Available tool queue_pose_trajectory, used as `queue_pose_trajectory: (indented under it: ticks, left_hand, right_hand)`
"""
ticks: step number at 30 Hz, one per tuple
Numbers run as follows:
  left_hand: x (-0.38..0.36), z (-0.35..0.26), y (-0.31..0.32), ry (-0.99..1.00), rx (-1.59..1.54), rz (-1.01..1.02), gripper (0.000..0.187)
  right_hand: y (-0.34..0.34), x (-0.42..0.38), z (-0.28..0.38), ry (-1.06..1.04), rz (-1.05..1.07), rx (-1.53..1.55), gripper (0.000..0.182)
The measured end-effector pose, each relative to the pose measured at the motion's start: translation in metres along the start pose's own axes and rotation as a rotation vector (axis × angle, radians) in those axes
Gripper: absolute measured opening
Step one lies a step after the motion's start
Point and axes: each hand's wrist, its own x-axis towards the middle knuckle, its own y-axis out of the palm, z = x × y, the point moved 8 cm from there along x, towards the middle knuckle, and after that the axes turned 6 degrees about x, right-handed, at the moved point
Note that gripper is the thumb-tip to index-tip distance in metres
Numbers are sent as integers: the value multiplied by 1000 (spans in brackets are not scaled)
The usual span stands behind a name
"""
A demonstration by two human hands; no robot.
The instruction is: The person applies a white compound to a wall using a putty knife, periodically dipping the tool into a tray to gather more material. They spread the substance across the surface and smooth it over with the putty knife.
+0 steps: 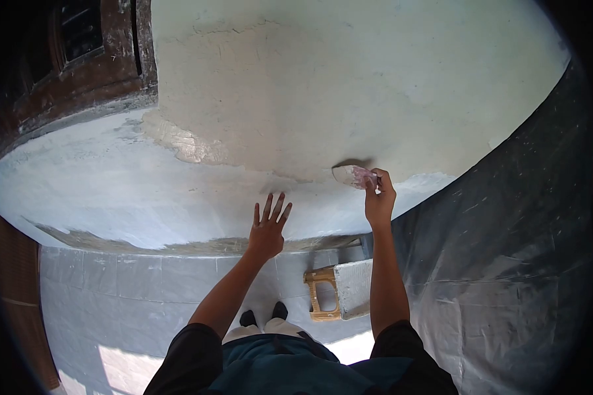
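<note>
A pale wall (257,99) fills the upper view, beige above and whiter along its lower band. My right hand (380,199) is closed around a scraper (353,175) with a pinkish, smeared surface. The scraper's broad edge points left and lies at or close to the wall, near the border between beige and white. Lower and to the left, my left hand (267,230) has its fingers spread, fingertips at the white band, and holds nothing.
A yellow stool (313,296) with a whitish board-like top stands on the grey tiled floor (145,280) below my right forearm. Dark sheeting (494,263) hangs on the right. A brown wooden frame (105,72) is at the upper left. My feet show at the bottom.
</note>
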Motion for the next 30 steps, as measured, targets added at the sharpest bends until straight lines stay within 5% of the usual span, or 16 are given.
queue_pose_trajectory:
  ticks: [3, 9, 14, 18, 20, 24, 28, 30]
  left_hand:
    - [-1, -1, 0, 27, 3, 16, 82]
    - [-1, 6, -2, 13, 13, 28, 83]
    - [-2, 5, 0, 14, 46, 25, 83]
    - [-2, 7, -1, 15, 32, 21, 82]
    - [-2, 7, 2, 23, 30, 18, 82]
    - [-1, 4, 2, 19, 30, 24, 82]
    - [-1, 7, 3, 15, 52, 5, 81]
    - [0, 6, 4, 30, 65, 1, 81]
  right_hand:
    - [21, -11, 3, -13, 115, 54, 22]
    - [4, -16, -23, 133, -48, 235, 21]
    - [26, -20, -13, 96, 81, 82, 17]
    - [0, -20, -35, 209, -88, 324, 17]
    - [10, -23, -34, 175, -7, 359, 17]
    - [30, -15, -7, 149, 50, 137, 19]
    - [-2, -20, -40, 274, -142, 426, 15]
    - [8, -27, -37, 261, -75, 481, 16]
